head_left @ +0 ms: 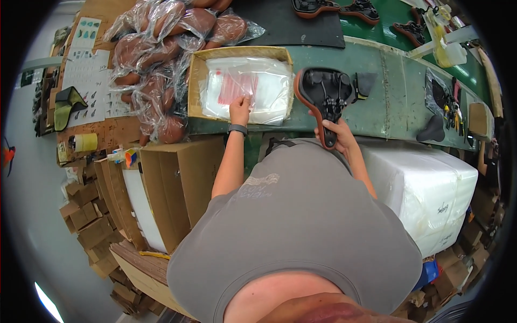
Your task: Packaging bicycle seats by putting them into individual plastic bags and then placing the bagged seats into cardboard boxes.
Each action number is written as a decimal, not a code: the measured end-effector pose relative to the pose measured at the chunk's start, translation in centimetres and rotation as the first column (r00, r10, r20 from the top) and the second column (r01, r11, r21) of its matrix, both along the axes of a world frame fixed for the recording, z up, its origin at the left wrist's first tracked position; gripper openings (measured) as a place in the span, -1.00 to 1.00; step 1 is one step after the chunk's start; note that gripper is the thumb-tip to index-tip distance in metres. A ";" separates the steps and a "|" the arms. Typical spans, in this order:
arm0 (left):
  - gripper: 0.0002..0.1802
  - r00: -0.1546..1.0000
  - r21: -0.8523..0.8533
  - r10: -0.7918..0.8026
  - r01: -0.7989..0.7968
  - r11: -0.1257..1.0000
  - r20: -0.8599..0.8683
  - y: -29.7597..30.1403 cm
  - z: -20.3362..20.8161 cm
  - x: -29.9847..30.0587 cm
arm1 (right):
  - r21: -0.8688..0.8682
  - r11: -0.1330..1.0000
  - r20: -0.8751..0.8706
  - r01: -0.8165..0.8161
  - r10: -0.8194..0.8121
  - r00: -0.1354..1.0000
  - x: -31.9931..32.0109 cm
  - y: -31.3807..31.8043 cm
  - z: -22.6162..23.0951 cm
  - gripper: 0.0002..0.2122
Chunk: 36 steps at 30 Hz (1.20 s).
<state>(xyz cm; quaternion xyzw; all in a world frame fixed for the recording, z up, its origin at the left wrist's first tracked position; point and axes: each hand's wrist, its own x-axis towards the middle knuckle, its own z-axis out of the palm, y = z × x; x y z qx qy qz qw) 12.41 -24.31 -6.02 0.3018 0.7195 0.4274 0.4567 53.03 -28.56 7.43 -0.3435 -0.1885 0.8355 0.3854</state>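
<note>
My right hand point(339, 132) grips the narrow nose of a bicycle saddle point(323, 94) that is turned underside up, black beneath with a brown rim, over the green bench point(398, 102). My left hand point(239, 110), a dark band on its wrist, reaches into a shallow cardboard box point(195, 86) and touches the top clear plastic bag point(242, 86) of a stack; the bag has red print.
A heap of brown saddles wrapped in clear bags point(161, 48) lies left of the box. More black saddles point(334, 8) rest at the far edge. A large white wrapped bundle point(425, 188) stands at my right, open cardboard cartons point(172, 188) at my left. Small tools point(452, 105) lie on the bench's right.
</note>
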 end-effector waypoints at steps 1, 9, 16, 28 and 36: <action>-0.65 0.964 0.120 -0.121 0.153 0.981 -0.238 -0.7 1.0 -0.3 | 0.016 0.999 -0.079 -0.035 0.036 0.996 -1.7 0.6 0.4 -0.34; -0.66 0.684 0.007 -0.668 0.700 0.714 -0.293 -6.3 12.9 4.8 | 0.055 0.901 -0.080 -0.431 0.434 0.897 -10.4 4.9 2.8 -0.53; -0.63 0.825 0.063 -0.016 -0.024 0.998 0.564 -12.2 17.2 5.1 | -0.212 0.901 -0.185 -0.379 0.343 0.921 -14.0 5.6 1.8 -0.66; -0.70 0.787 0.070 0.240 -0.336 0.939 0.569 -6.4 20.1 -6.0 | 0.326 0.775 0.075 -0.542 0.550 0.832 -13.7 11.7 5.4 -0.36; -0.94 0.881 0.535 -0.301 0.463 0.707 -0.365 3.9 28.6 -1.4 | 0.384 0.665 0.860 -0.641 -0.006 0.510 -18.6 16.2 4.9 0.17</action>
